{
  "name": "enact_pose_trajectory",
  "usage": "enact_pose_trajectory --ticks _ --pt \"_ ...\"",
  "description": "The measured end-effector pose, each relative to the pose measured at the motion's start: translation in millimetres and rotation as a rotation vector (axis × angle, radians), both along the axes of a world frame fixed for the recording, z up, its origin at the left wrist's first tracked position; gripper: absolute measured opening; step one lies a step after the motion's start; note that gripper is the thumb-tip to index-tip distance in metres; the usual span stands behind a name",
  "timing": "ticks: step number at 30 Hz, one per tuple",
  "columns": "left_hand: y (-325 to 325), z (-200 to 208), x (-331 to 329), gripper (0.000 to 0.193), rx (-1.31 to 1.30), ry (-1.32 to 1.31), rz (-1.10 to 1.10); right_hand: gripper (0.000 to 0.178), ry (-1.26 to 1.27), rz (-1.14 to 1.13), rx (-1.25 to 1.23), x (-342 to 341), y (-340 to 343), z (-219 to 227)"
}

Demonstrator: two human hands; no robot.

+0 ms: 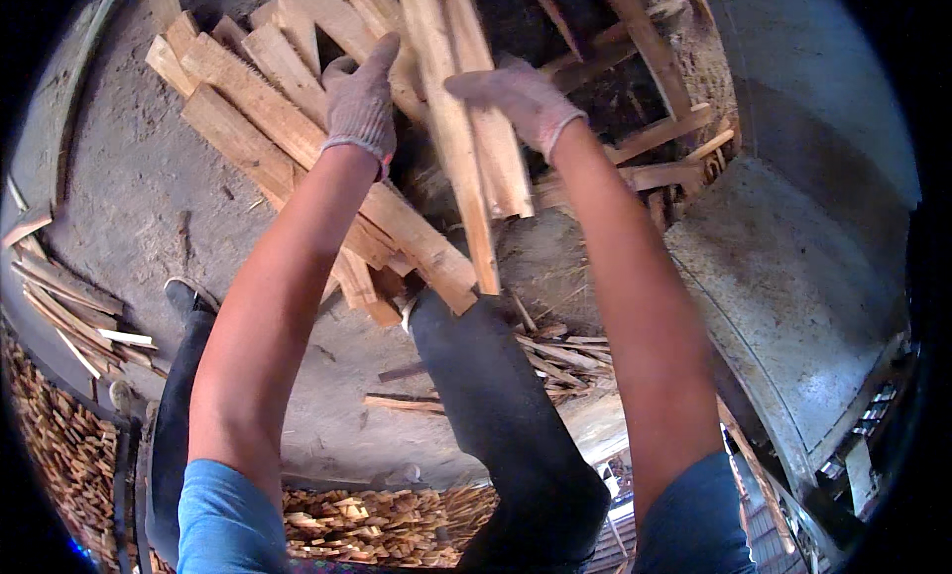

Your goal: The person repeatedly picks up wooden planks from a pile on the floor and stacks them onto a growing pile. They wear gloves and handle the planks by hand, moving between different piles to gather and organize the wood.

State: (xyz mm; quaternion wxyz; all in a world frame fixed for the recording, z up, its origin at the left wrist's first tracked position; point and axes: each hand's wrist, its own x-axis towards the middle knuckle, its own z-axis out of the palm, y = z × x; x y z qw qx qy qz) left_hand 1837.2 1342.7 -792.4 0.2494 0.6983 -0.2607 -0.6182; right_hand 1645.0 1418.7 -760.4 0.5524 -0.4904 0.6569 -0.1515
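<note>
My right hand, in a pale knitted glove, closes on the edge of two rough wooden boards standing out over the floor. Its fingertips lie across the nearer board, and the rest of the grip is partly hidden. To the left, my left hand wears a similar glove, its thumb stretched out and apart from the fingers. It hovers over or touches a fanned pile of boards; I cannot tell which. The pile's lower ends reach toward my right leg.
At the right stands a worn metal surface. Beyond my right hand is a wooden crate-like frame. Thin offcuts lie on the floor at the left and by my leg. Stacked wood pieces fill the lower edge.
</note>
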Motion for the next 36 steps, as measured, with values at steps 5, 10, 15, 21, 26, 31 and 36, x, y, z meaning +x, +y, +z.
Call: enact_pose_trajectory --ticks 5,10,15,21,26,31,36 --pt "-14 -15 9 0.063 0.128 0.323 -0.212 0.044 -0.309 -0.255 0.093 -16 7 -1" --pt "-24 6 10 0.060 0.208 0.374 -0.213 0.045 -0.445 -0.362 0.228 3 1 13" --pt "-5 39 27 0.072 0.220 0.580 -0.087 0.043 -0.269 -0.268 0.137 31 1 69" --pt "61 118 78 0.043 0.249 0.421 0.054 0.049 -0.560 -0.582 0.421 89 62 117" --pt "109 140 141 0.052 0.291 0.149 0.053 0.052 -0.368 -0.524 0.424 166 95 135" --pt "123 138 170 0.057 0.224 0.100 0.099 0.052 -0.063 -0.312 0.218 189 88 122" --pt "116 134 179 0.051 0.267 -0.019 -0.032 0.070 0.199 -0.167 0.355 183 53 85"
